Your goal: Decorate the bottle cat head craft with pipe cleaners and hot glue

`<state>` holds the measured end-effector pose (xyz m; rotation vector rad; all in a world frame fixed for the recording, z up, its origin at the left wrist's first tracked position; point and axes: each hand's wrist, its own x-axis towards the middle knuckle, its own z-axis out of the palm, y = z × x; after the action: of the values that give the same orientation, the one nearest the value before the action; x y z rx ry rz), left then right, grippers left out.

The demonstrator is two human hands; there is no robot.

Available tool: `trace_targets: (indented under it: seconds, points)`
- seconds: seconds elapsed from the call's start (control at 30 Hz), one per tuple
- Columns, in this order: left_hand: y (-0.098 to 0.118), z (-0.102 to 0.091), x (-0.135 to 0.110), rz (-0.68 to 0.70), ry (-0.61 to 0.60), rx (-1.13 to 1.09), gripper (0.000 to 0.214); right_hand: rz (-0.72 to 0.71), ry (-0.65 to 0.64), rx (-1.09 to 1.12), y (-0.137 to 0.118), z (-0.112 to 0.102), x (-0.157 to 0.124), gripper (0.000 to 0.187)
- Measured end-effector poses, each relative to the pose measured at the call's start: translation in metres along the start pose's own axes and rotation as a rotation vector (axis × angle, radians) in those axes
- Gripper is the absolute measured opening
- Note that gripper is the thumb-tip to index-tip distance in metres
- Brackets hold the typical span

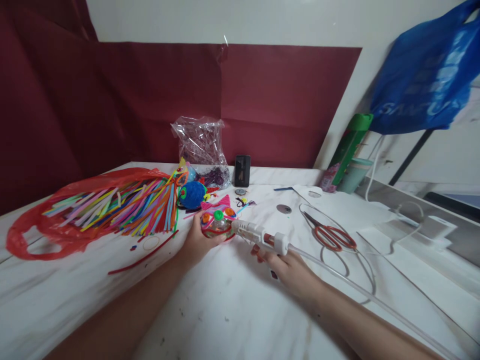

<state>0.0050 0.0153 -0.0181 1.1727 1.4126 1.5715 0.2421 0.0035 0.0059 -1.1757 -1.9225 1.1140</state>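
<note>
Over tabletop point(210, 320), left hand point(198, 242) round figure point(218, 228); right hand point(287, 267) round glue gun point(255, 233)

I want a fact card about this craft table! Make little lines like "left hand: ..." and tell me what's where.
Left hand: holding a decorated craft piece with pink ears and a green button-like nose
Right hand: gripping a white glue gun
Gun tip: at the craft piece's right side; touching or just apart, I can't tell
Gun's back end: a long, clear glue stick poking out
Left side: colourful strips on a red plastic bag
Behind craft piece: blue ball, black phone-like thing
Right side: orange-handled scissors
</note>
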Motion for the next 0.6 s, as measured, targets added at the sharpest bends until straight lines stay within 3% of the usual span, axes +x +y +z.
trace_targets:
  seconds: [0.2, 0.6]
  points:
    - [-0.009, -0.002, 0.004, 0.026, -0.056, 0.029, 0.088, -0.021, -0.021, -0.02, -0.002, -0.002, -0.001, 0.032]
    - [0.006, 0.001, -0.003, -0.004, 0.0, 0.091, 0.088, -0.022, -0.032, -0.013, -0.002, 0.0, -0.003, 0.031]
